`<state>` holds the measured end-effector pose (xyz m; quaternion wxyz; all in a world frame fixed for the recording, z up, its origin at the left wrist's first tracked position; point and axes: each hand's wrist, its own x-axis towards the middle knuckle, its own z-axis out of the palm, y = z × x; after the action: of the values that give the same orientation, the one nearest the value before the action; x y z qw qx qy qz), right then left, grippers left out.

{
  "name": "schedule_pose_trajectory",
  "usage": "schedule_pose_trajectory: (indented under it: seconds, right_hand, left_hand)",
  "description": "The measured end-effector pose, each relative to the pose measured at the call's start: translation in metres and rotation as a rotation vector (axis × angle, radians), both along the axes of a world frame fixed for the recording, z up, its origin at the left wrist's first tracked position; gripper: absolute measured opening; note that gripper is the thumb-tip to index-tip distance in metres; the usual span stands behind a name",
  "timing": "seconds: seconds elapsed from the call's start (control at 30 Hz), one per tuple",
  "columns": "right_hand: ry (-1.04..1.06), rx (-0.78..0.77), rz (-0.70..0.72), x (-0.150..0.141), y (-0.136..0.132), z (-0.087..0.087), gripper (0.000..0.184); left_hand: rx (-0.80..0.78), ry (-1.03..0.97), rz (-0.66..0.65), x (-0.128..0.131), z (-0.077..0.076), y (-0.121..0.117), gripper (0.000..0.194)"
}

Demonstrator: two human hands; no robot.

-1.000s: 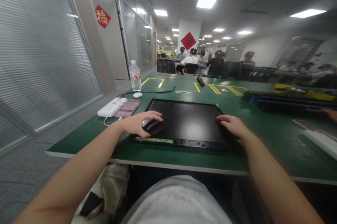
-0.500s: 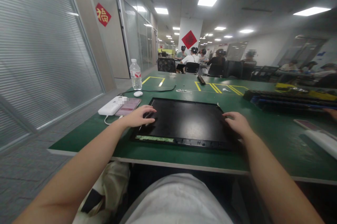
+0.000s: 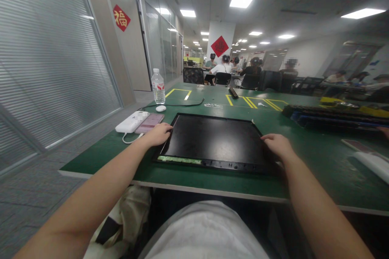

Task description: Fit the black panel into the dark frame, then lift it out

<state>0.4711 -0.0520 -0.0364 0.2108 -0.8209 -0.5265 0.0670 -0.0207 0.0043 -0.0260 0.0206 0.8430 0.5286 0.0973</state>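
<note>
A black display panel (image 3: 212, 135) lies flat on the green table, its dark glossy face up. A green circuit strip (image 3: 179, 160) runs along the left part of its near edge. At the panel's left edge, my left hand (image 3: 159, 134) is closed, fingers curled round the frame. My right hand (image 3: 277, 145) closes on the opposite edge, with its fingertips at the rim and the thumb side partly hidden. Both hands rest low, close to the tabletop.
Left of the panel lie a white power bank (image 3: 132, 122), a phone (image 3: 150, 123) and a white oval case (image 3: 161, 108). A water bottle (image 3: 158, 86) stands behind them. Dark strips (image 3: 334, 117) are piled at the right. People (image 3: 221, 66) sit at a far table.
The fingers of both hands were spread over the panel's side edges and have drawn in to close on them. The panel has hardly moved.
</note>
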Motion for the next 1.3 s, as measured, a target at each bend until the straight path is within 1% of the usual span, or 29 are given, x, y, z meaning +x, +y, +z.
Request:
schedule_pose_trajectory:
  seconds: [0.1,0.27,0.4,0.53,0.73,0.8,0.93,1.03,1.13,1.2,1.3]
  right_hand:
    - [-0.003,0.023,-0.006,0.001,0.001,-0.001,0.029]
    - [0.025,-0.009,-0.012,0.002,0.003,-0.003,0.030]
    - [0.073,0.001,-0.002,0.001,0.003,-0.004,0.029]
    - [0.107,0.013,-0.002,0.000,0.003,-0.004,0.027]
    - [0.117,0.025,0.000,0.000,0.003,-0.003,0.025]
    - [0.109,0.028,-0.001,-0.001,0.003,-0.003,0.025]
    - [0.106,0.033,-0.028,0.000,0.003,-0.004,0.021]
    - [0.164,0.032,-0.023,0.003,0.004,-0.006,0.016]
    - [0.215,0.036,0.002,0.007,0.006,-0.009,0.015]
    - [0.217,0.042,0.004,0.009,0.008,-0.011,0.017]
    - [0.238,0.025,-0.010,0.012,0.009,-0.013,0.023]
  left_hand:
    - [0.003,0.004,0.018,0.001,-0.001,0.000,0.053]
    - [0.000,0.014,0.026,0.001,-0.001,0.000,0.054]
    - [-0.032,0.007,0.022,0.000,-0.001,0.001,0.055]
    - [-0.045,-0.013,0.059,-0.002,-0.003,0.003,0.056]
    - [0.010,-0.024,0.079,0.001,-0.007,0.002,0.054]
    - [0.024,-0.039,0.071,0.001,-0.005,0.001,0.052]
    - [0.005,-0.080,0.051,-0.001,-0.001,-0.001,0.051]
    - [-0.019,-0.127,0.061,-0.001,0.002,-0.004,0.051]
    - [-0.058,-0.157,0.065,-0.001,0.005,-0.007,0.051]
    - [-0.049,-0.170,0.048,-0.001,0.007,-0.009,0.054]
    - [0.001,-0.188,-0.029,-0.003,0.010,-0.013,0.068]
